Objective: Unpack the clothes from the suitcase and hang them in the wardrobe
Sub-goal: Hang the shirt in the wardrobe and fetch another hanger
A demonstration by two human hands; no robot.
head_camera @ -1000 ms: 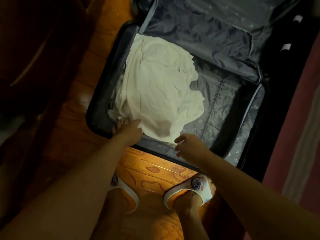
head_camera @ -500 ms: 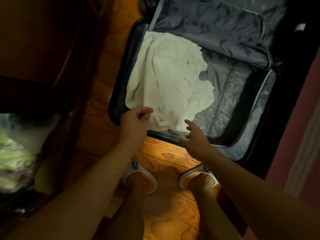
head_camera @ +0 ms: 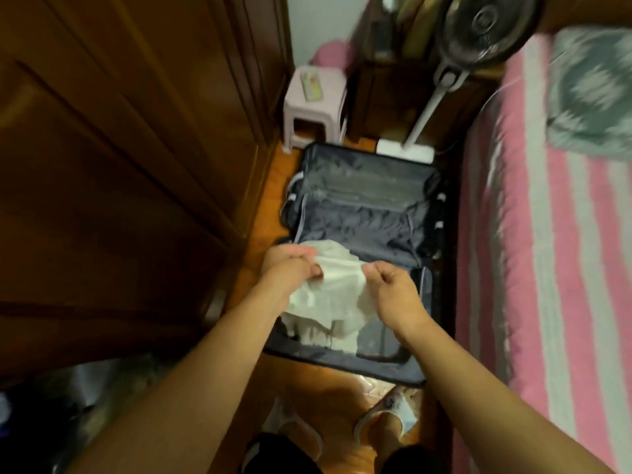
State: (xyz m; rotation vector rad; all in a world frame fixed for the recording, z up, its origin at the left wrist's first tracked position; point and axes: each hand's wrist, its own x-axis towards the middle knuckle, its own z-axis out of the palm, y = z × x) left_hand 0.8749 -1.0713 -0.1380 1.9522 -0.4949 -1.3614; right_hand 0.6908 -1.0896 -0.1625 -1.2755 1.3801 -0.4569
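An open dark suitcase [head_camera: 362, 186] with grey lining lies on the wooden floor in front of me. A white garment [head_camera: 337, 292] hangs above its near half, its lower folds still trailing into the case. My left hand [head_camera: 290, 265] grips the garment's upper left edge. My right hand [head_camera: 390, 285] pinches the upper edge on the right side. The brown wooden wardrobe [head_camera: 113, 159] stands along the left, its doors looking shut.
A bed with a pink striped cover [head_camera: 547, 251] runs along the right, a grey patterned pillow [head_camera: 591, 87] on it. Behind the suitcase stand a pale plastic stool [head_camera: 314, 107], a dark cabinet and a standing fan [head_camera: 478, 32]. My sandalled feet [head_camera: 383, 419] are near the case.
Both hands have taken hold of the white garment and raised it out of the suitcase. My head has risen, so the view now takes in the room.
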